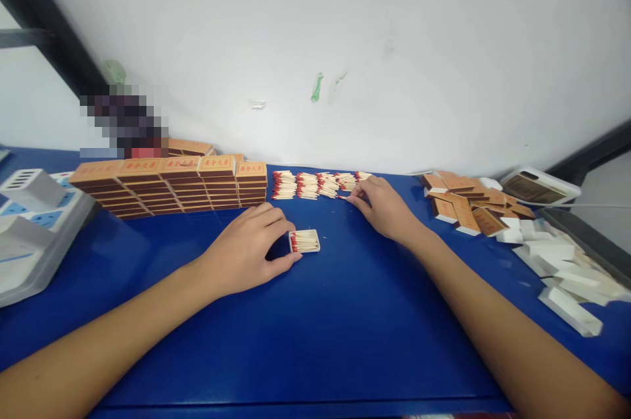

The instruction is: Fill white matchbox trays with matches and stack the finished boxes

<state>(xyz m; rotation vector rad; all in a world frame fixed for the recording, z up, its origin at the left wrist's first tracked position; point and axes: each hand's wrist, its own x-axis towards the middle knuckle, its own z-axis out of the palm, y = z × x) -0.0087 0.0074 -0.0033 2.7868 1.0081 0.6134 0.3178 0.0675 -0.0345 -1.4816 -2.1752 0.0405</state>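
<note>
My left hand (249, 249) rests on the blue table (315, 340) and grips the left end of a small white tray (305, 241) filled with red-tipped matches. My right hand (383, 206) reaches to the row of loose match piles (315, 184) by the wall, its fingertips pinched on matches at the right end of the row.
Stacks of orange matchboxes (170, 185) stand at the back left. A heap of orange box sleeves (468, 205) and empty white trays (562, 268) lie at the right. A white power strip (29, 228) sits at the far left. A white wall runs behind.
</note>
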